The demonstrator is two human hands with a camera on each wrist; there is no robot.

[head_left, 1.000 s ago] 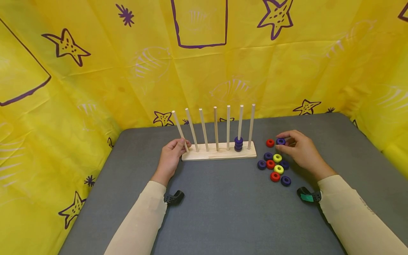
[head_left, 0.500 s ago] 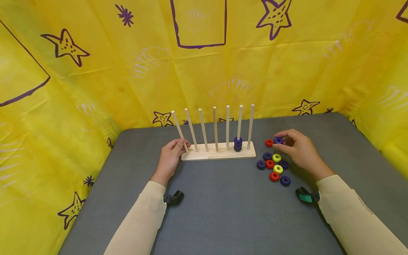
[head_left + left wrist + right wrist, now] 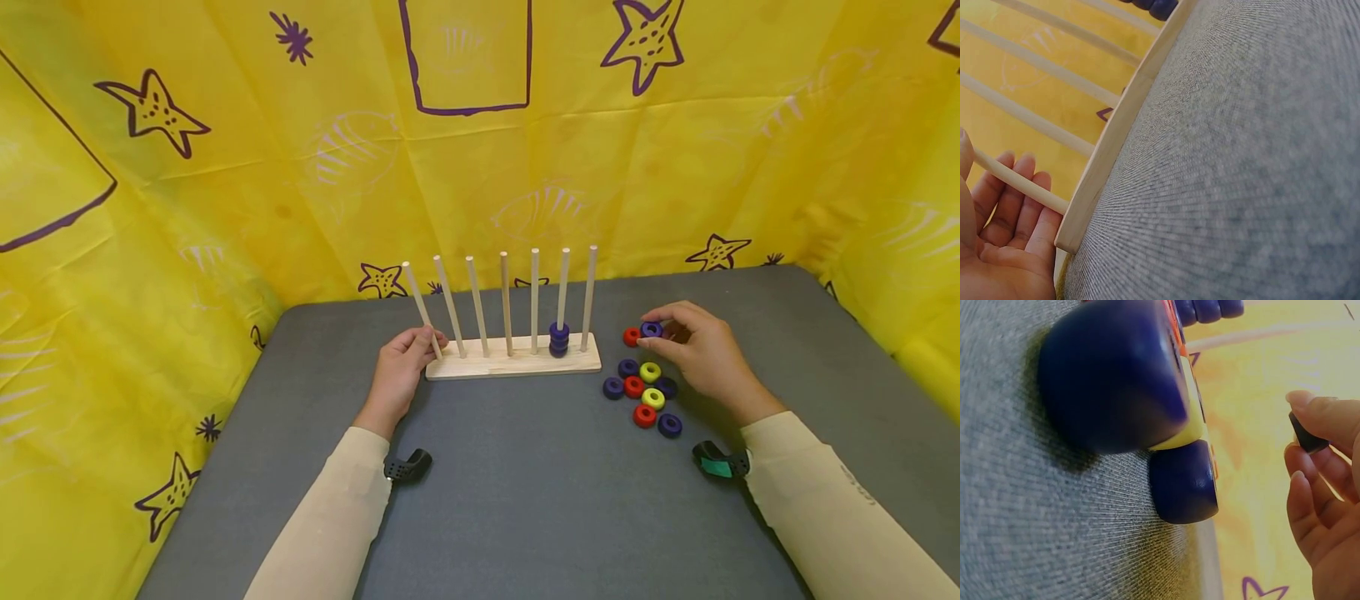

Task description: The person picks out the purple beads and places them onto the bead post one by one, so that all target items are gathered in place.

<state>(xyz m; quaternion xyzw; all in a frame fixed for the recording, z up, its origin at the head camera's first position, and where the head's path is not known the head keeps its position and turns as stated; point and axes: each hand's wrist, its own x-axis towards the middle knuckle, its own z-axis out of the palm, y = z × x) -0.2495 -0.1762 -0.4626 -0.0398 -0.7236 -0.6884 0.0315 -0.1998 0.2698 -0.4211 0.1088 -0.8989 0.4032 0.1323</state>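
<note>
A wooden peg stand [image 3: 517, 362] with a row of upright pegs rests on the table. Several purple rings [image 3: 558, 340] are stacked on its second peg from the right. At the stand's left end my left hand [image 3: 402, 367] holds the leftmost peg [image 3: 1022, 182], thumb on one side and fingers behind it. To the right of the stand, my right hand [image 3: 701, 346] pinches a purple ring [image 3: 651, 331] between thumb and index finger. The right wrist view shows this ring [image 3: 1305, 436] dark and edge-on, raised off the table. A red ring [image 3: 632, 337] lies just left of it.
Several loose rings lie grouped on the grey table [image 3: 510, 500] right of the stand, among them a yellow ring [image 3: 652, 398], a red ring [image 3: 644, 416] and a purple ring [image 3: 670, 425]. A yellow patterned cloth [image 3: 465, 183] hangs behind and beside the table.
My right hand has shifted slightly left and up with the purple ring, which now partly covers the red ring beside it. My left hand stays at the leftmost peg.
</note>
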